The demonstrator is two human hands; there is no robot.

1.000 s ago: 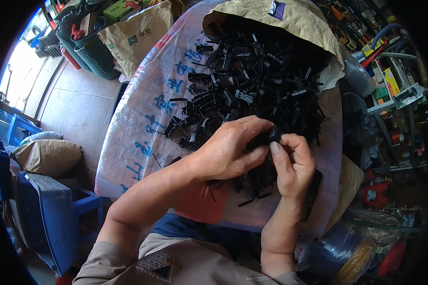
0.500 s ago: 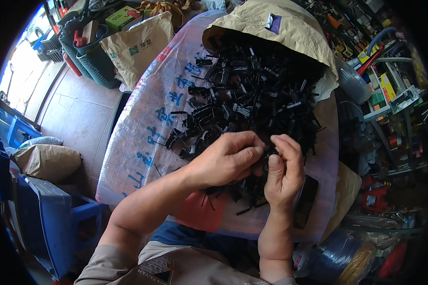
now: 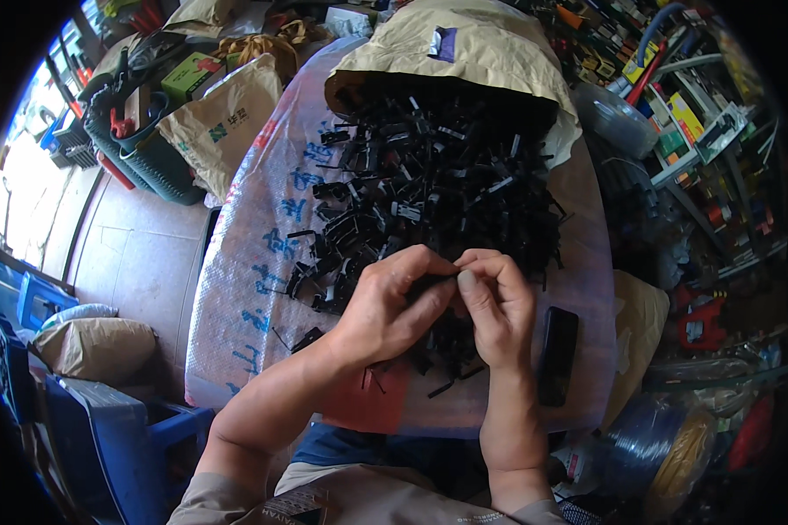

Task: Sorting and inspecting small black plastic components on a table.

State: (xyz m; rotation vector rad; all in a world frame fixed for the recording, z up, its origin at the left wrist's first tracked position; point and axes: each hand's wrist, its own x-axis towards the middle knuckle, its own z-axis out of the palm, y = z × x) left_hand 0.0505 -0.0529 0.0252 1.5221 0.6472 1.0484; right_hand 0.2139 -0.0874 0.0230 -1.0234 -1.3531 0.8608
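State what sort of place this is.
Likely a small workshop or hardware storeroom: a heap of black parts on a woven plastic sheet, and a crowded metal rack at the right.

Crinkled matt paper on the sack (image 3: pixel 464 57) at twelve o'clock; just below, black parts (image 3: pixel 438 192), plastic-looking, glinting; over at nine, shiny woven-plastic sheet (image 3: pixel 245 254); at four, smooth, glossy phone (image 3: pixel 559 354)!

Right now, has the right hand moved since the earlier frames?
Yes: the right hand has shifted left, away from the black phone.
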